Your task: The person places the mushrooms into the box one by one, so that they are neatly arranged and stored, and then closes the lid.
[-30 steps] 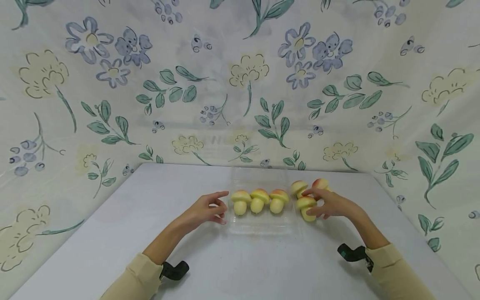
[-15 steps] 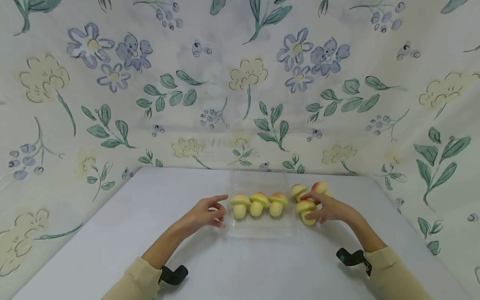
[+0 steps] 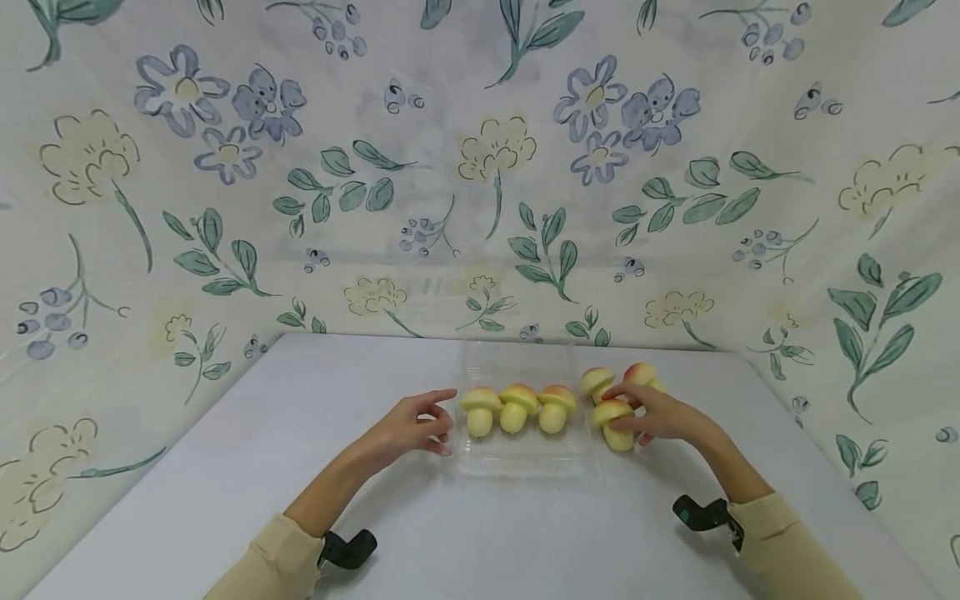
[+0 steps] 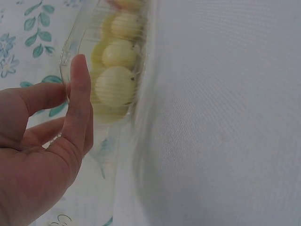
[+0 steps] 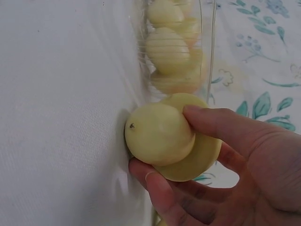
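Observation:
My right hand (image 3: 660, 417) holds a yellow toy mushroom (image 5: 160, 134) with a reddish cap. In the right wrist view its thumb presses on the stem side and the fingers curl under the cap. This mushroom lies right of a clear plastic box (image 3: 517, 462) with its lid raised. Inside the box, three like mushrooms (image 3: 514, 408) stand in a row, caps toward the back. My left hand (image 3: 408, 427) is at the box's left wall, index finger straight and fingertips right at the rim (image 4: 64, 61).
Behind the right hand lie two more toy mushrooms, one yellowish (image 3: 597, 382) and one redder (image 3: 640, 375), partly covered by the fingers. Everything stands on a white table (image 3: 495, 542). A flowered cloth (image 3: 450, 208) hangs behind its back edge.
The head view has tilted up slightly since the first frame. My right thumb has shifted a little on the mushroom, whose stem has turned slightly right. The left hand stays at the box.

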`<move>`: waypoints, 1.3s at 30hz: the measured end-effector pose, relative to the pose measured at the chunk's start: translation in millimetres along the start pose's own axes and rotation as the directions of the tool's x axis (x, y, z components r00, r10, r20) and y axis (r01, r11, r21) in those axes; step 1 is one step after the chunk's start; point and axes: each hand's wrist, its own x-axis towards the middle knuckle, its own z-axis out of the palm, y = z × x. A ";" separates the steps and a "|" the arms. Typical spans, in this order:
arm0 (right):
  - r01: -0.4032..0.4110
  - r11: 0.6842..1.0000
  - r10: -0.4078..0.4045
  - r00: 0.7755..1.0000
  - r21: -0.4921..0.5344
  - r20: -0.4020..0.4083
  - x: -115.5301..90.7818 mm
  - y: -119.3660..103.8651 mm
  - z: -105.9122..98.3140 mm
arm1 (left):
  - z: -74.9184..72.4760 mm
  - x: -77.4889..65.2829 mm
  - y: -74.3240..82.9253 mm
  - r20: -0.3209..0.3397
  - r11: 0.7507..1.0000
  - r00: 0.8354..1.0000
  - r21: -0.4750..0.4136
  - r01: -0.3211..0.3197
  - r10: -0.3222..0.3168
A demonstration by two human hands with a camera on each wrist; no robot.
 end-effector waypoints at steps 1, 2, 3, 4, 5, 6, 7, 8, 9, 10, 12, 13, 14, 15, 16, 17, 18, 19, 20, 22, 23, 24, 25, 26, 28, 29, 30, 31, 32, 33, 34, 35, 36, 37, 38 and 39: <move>0.003 1.000 -0.003 1.000 -0.001 0.001 0.3 0.9 -0.3 | 0.0 0.2 0.0 -0.001 1.000 1.000 0.000 0.002 -0.002; 0.006 1.000 -0.006 1.000 0.001 0.002 0.5 1.6 -0.6 | -0.3 0.6 -0.3 -0.001 1.000 1.000 0.002 0.000 0.000; 0.009 1.000 -0.009 1.000 0.000 0.004 0.5 2.2 -1.0 | -0.3 0.7 -0.3 -0.002 1.000 1.000 0.001 0.002 -0.002; 0.005 1.000 -0.005 1.000 0.003 0.002 0.6 2.7 -1.3 | -0.3 0.8 -0.4 -0.002 1.000 1.000 -0.003 0.001 -0.001; -0.002 1.000 0.002 1.000 0.006 -0.002 0.7 3.0 -1.5 | -0.5 0.9 -0.6 0.000 1.000 1.000 -0.002 0.001 -0.001; -0.001 1.000 0.001 1.000 0.005 -0.002 0.5 3.3 -1.9 | -0.6 0.8 -0.8 0.004 1.000 1.000 -0.001 -0.002 0.002; 0.001 1.000 -0.001 1.000 0.004 -0.002 0.3 3.4 -2.2 | -0.8 0.7 -1.1 0.007 1.000 1.000 -0.001 -0.005 0.005; 0.001 1.000 0.000 1.000 0.003 -0.004 0.1 3.4 -2.5 | -1.1 0.5 -1.2 0.011 1.000 1.000 -0.001 -0.008 0.008; 0.001 1.000 -0.001 1.000 0.000 -0.008 -0.3 3.1 -2.8 | -1.0 0.2 -1.0 0.013 1.000 1.000 -0.003 -0.007 0.007; -0.002 1.000 0.002 1.000 -0.003 -0.012 -0.6 2.8 -3.1 | -1.1 0.2 -1.2 0.016 1.000 1.000 -0.003 -0.009 0.009; -0.003 1.000 0.003 1.000 -0.009 -0.019 -1.1 2.0 -3.7 | -0.8 0.1 -1.1 0.015 1.000 1.000 -0.006 -0.007 0.007; -0.006 1.000 0.006 1.000 -0.014 -0.022 -1.1 1.5 -4.0 | -0.7 0.2 -0.8 0.015 1.000 1.000 -0.006 -0.005 0.005; -0.009 1.000 0.009 1.000 -0.016 -0.026 -1.1 1.0 -4.4 | -0.6 0.3 -0.6 0.016 1.000 1.000 -0.005 -0.007 0.007; -0.012 1.000 0.012 1.000 -0.017 -0.028 -1.0 0.6 -4.7 | -0.2 0.4 -0.2 0.011 1.000 1.000 -0.005 -0.003 0.003; -0.014 1.000 0.014 0.999 -0.015 -0.029 -0.9 0.2 -5.0 | 0.0 0.6 0.1 0.008 1.000 1.000 -0.005 0.002 -0.002; -0.009 1.000 0.008 1.000 -0.017 -0.027 -0.8 0.0 -5.5 | 0.2 0.8 0.3 0.004 1.000 1.000 -0.005 0.007 -0.007; -0.011 1.000 0.011 1.000 -0.015 -0.028 -0.6 -0.2 -5.9 | 0.3 0.8 0.7 0.004 1.000 1.000 -0.001 0.008 -0.008; -0.012 1.000 0.012 1.000 -0.008 -0.029 -0.5 -0.3 -6.3 | 0.4 0.9 1.0 0.002 1.000 1.000 0.000 0.010 -0.010; -0.010 1.000 0.010 1.000 -0.003 -0.030 -0.5 -0.4 -6.8 | 0.3 0.9 1.1 0.001 1.000 1.000 0.002 0.008 -0.008; -0.001 1.000 0.002 1.000 0.003 -0.029 -0.6 -0.3 -8.2 | 0.4 0.9 1.0 -0.002 1.000 1.000 0.002 0.012 -0.012; 0.004 1.000 -0.004 1.000 0.005 -0.030 -0.8 -0.3 -9.0 | 0.4 0.7 1.0 -0.002 1.000 1.000 0.004 0.011 -0.011; 0.006 1.000 -0.005 0.999 0.011 -0.033 -1.1 -0.5 -9.7 | 0.4 0.5 0.8 -0.001 1.000 1.000 0.005 0.010 -0.010; 0.013 1.000 -0.012 0.999 0.013 -0.034 -1.7 -0.8 -10.4 | 0.4 0.4 0.6 -0.001 1.000 1.000 0.004 0.010 -0.010; 0.020 1.000 -0.019 0.999 0.011 -0.033 -2.4 -1.1 -11.1 | 0.4 0.2 0.3 0.001 1.000 1.000 0.006 0.008 -0.008; 0.027 1.000 -0.027 0.999 0.016 -0.034 -3.6 -2.3 -12.1 | 0.8 -0.2 0.4 0.001 1.000 1.000 0.001 0.011 -0.011; 0.024 1.000 -0.023 0.999 0.016 -0.037 -4.0 -2.8 -12.3 | 1.0 -0.4 0.4 0.001 1.000 1.000 0.000 0.013 -0.013; 0.024 1.000 -0.024 0.999 0.015 -0.037 -4.5 -3.5 -12.6 | 1.0 -0.6 0.5 0.004 1.000 1.000 0.000 0.011 -0.011; 0.024 1.000 -0.023 0.999 0.016 -0.039 -4.8 -4.3 -12.7 | 1.0 -0.8 0.8 0.004 1.000 1.000 -0.004 0.012 -0.012; 0.030 0.999 -0.029 0.999 0.013 -0.039 -5.1 -5.2 -12.8 | 1.0 -1.3 1.1 0.007 1.000 1.000 -0.004 0.010 -0.010; 0.026 1.000 -0.025 0.999 0.014 -0.044 -5.3 -6.3 -12.9 | 1.0 -1.7 1.7 0.006 1.000 1.000 -0.005 0.010 -0.010; 0.029 0.999 -0.028 0.999 0.013 -0.045 -5.6 -7.3 -13.0 | 0.8 -1.9 2.0 0.006 1.000 1.000 -0.006 0.009 -0.009; 0.028 1.000 -0.028 0.998 0.010 -0.050 -5.8 -8.1 -13.3 | 0.6 -2.1 2.4 0.005 1.000 1.000 -0.004 0.010 -0.010; 0.038 0.999 -0.037 0.998 0.008 -0.051 -6.2 -9.0 -13.8 | 0.5 -2.2 2.8 0.008 1.000 1.000 -0.003 0.006 -0.006; 0.041 0.999 -0.040 0.998 0.008 -0.055 -6.4 -9.7 -14.2 | 0.4 -2.0 3.1 0.007 1.000 1.000 -0.004 0.006 -0.006; 0.043 0.999 -0.043 0.997 0.007 -0.057 -6.8 -10.3 -14.8 | 0.3 -1.9 3.2 0.009 1.000 1.000 -0.001 0.004 -0.004; 0.040 0.999 -0.039 0.997 0.010 -0.061 -7.3 -11.1 -15.4 | 0.5 -1.7 3.6 0.007 1.000 1.000 -0.002 0.006 -0.006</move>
